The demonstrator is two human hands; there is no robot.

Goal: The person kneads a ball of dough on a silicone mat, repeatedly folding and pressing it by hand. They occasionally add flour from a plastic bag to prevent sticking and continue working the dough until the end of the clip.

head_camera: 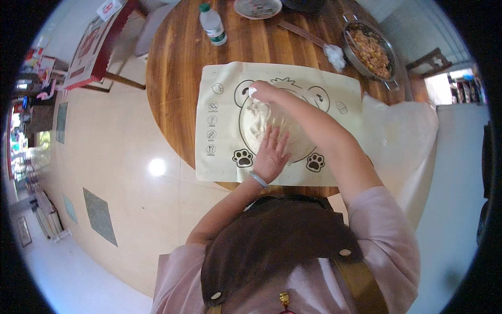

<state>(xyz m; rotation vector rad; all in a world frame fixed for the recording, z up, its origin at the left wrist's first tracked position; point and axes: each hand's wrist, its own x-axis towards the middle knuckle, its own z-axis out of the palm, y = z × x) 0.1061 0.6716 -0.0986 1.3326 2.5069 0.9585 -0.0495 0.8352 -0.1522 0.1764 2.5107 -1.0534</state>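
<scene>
A pale mass of dough (259, 117) lies on a cream baking mat (345, 157) printed with a bear's face and paw prints. Something see-through and shiny, perhaps plastic film, seems to lie over its right part. My left hand (271, 155), with a pale bangle at the wrist, rests at the dough's near edge, fingers spread. My right hand (264, 92) reaches across to the dough's far left edge, its fingers closed on a small bit of white material (252, 92). Whether that is dough or film, I cannot tell.
On the wooden round table (172, 70) stand a green-capped bottle (213, 26), a plate (258, 8) and a metal pan of chopped filling (368, 51). A flat stick (302, 33) lies near crumpled clear plastic (334, 57). A plastic sheet (400, 137) hangs off the right edge.
</scene>
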